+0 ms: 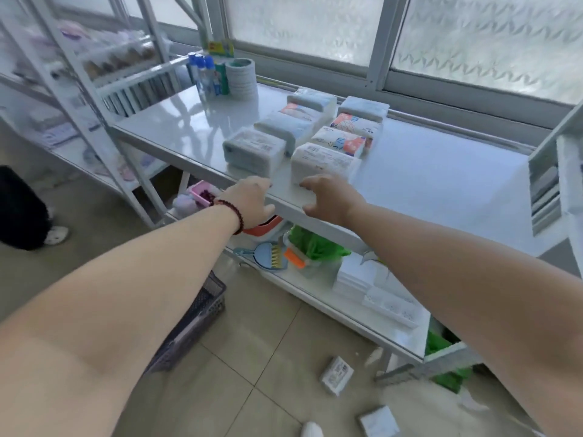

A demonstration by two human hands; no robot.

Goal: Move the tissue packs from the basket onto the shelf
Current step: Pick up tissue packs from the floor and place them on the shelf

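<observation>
Several tissue packs lie in two rows on the white shelf [426, 184]. The nearest are a grey-white pack [252, 151] on the left and a white pack [323, 164] on the right. My left hand [249, 200], with a bead bracelet at the wrist, hovers at the shelf's front edge just below the grey-white pack, holding nothing. My right hand [328, 197] is at the front edge below the white pack, fingers spread and empty. The dark mesh basket [195, 316] stands on the floor under my left forearm, its inside hidden. Two small packs [337, 375] [378, 422] lie on the floor.
Blue bottles [205, 74] and a stack of round lids [242, 78] stand at the shelf's back left. The lower shelf holds a dustpan set [268, 255], a green bag [312, 242] and white boxes [356, 279]. Another rack [63, 89] stands at the left. A person's dark leg and slipper [56, 234] are at far left.
</observation>
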